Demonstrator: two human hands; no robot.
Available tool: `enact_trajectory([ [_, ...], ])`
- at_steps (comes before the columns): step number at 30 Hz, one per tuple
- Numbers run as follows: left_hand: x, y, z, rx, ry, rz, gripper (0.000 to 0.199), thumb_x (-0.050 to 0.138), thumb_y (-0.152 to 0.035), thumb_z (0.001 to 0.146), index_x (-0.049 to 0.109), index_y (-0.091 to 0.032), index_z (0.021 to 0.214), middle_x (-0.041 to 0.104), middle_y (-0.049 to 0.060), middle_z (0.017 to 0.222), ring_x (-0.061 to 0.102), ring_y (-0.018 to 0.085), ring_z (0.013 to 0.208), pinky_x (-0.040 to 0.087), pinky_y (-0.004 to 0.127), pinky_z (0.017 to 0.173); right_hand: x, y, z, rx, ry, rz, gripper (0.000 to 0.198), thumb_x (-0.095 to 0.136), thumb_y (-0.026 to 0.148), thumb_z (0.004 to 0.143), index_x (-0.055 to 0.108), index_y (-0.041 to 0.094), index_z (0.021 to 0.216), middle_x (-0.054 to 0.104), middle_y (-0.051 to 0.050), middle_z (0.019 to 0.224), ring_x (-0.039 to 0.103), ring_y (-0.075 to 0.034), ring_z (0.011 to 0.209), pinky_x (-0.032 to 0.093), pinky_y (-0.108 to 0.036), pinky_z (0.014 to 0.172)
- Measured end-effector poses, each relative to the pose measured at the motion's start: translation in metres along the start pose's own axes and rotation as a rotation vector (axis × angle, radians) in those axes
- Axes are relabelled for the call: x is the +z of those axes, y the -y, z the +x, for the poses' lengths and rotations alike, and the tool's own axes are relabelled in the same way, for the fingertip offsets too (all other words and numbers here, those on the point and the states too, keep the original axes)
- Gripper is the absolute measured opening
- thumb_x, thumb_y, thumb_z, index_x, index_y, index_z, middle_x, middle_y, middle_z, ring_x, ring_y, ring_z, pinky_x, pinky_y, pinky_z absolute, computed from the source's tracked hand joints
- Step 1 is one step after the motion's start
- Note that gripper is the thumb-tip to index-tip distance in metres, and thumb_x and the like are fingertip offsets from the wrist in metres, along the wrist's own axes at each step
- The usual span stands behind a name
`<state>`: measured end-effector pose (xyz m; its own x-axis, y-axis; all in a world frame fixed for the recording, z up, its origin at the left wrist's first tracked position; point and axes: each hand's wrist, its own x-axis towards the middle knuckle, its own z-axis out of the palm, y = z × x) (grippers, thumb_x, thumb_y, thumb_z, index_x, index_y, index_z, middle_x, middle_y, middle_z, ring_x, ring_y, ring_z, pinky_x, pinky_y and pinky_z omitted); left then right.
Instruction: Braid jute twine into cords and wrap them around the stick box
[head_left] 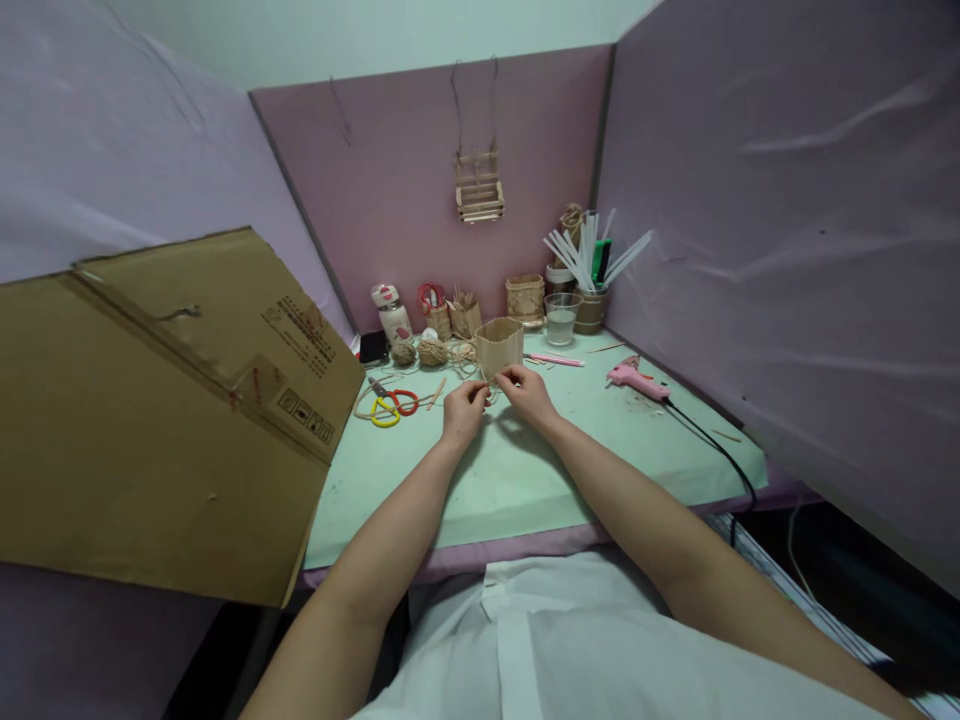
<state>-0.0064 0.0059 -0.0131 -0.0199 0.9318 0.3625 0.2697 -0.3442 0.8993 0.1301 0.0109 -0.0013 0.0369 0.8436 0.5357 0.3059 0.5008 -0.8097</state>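
My left hand (pixel 463 410) is closed in a pinch just in front of a wooden-stick holder (pixel 499 345), a pale cup with a wavy rim that stands upright on the table. Facing it, my right hand (pixel 527 393) also pinches, close to the holder's lower front. A thin strand of twine (pixel 493 388) shows between the fingertips; its exact path is too small to make out. Behind my left hand lie loose twine loops (pixel 463 362) and twine balls (pixel 432 352). Scissors (pixel 393 402) with red and yellow handles rest to the left, beside a flat wooden stick (pixel 436 394).
A pink glue gun (pixel 637 381) with a black cord lies on the right. Along the back stand a jar (pixel 392 314), stick-filled holders (pixel 465 314), a plastic cup of clear liquid (pixel 560 322) and white glue sticks (pixel 585 255). A large cardboard sheet (pixel 187 420) leans at left.
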Motion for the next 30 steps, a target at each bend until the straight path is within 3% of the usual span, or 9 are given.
enact_trajectory([
  [5, 0.0, 0.001, 0.0, 0.008, 0.016, 0.012, 0.017, 0.057, -0.025, 0.074, 0.067, -0.014, 0.084, 0.065, 0.002, 0.068, 0.06, 0.012, 0.06, 0.044, 0.023, 0.058, 0.002, -0.002, 0.003, 0.255, 0.085, 0.297, 0.015, 0.054, 0.032, 0.071, 0.056, 0.017, 0.069, 0.052, 0.003, 0.054, 0.045, -0.01, 0.051, 0.035, -0.024, 0.052],
  [9, 0.0, 0.0, 0.0, 0.011, 0.018, 0.014, 0.018, 0.057, -0.025, 0.074, 0.067, -0.014, 0.083, 0.065, 0.002, 0.066, 0.059, 0.013, 0.06, 0.044, 0.024, 0.058, 0.001, 0.003, 0.001, 0.33, 0.109, 0.404, 0.022, 0.056, 0.029, 0.067, 0.056, 0.018, 0.087, 0.056, 0.004, 0.057, 0.047, -0.01, 0.05, 0.036, -0.023, 0.05],
  [12, 0.0, -0.001, 0.0, -0.01, 0.014, -0.008, 0.019, 0.057, -0.027, 0.074, 0.067, -0.014, 0.084, 0.064, 0.002, 0.066, 0.059, 0.013, 0.059, 0.044, 0.024, 0.056, 0.001, 0.004, 0.001, 0.335, 0.124, 0.408, 0.024, 0.058, 0.03, 0.068, 0.055, 0.018, 0.087, 0.056, 0.003, 0.058, 0.048, -0.01, 0.051, 0.037, -0.023, 0.05],
  [20, 0.0, -0.005, -0.002, -0.008, 0.021, -0.039, 0.02, 0.056, -0.03, 0.076, 0.066, -0.014, 0.083, 0.064, 0.002, 0.068, 0.059, 0.012, 0.058, 0.043, 0.022, 0.054, 0.004, -0.007, 0.002, 0.115, 0.151, 0.267, 0.02, 0.061, 0.037, 0.07, 0.059, 0.017, 0.074, 0.059, -0.001, 0.066, 0.052, -0.013, 0.062, 0.042, -0.026, 0.06],
  [27, -0.002, -0.004, 0.0, 0.036, 0.045, -0.013, 0.016, 0.054, -0.021, 0.075, 0.067, -0.016, 0.083, 0.064, 0.001, 0.068, 0.058, 0.012, 0.059, 0.044, 0.024, 0.06, -0.002, -0.006, 0.001, -0.293, 0.09, -0.108, 0.014, 0.052, 0.026, 0.081, 0.059, 0.018, 0.072, 0.058, -0.005, 0.075, 0.053, -0.016, 0.074, 0.041, -0.028, 0.069],
  [30, -0.001, -0.003, 0.0, 0.021, 0.043, -0.021, 0.017, 0.054, -0.021, 0.075, 0.067, -0.015, 0.083, 0.064, 0.001, 0.066, 0.057, 0.011, 0.058, 0.044, 0.023, 0.06, -0.003, -0.008, 0.003, -0.276, 0.1, -0.107, 0.013, 0.052, 0.026, 0.08, 0.059, 0.018, 0.072, 0.058, -0.005, 0.076, 0.052, -0.016, 0.075, 0.04, -0.028, 0.069],
])
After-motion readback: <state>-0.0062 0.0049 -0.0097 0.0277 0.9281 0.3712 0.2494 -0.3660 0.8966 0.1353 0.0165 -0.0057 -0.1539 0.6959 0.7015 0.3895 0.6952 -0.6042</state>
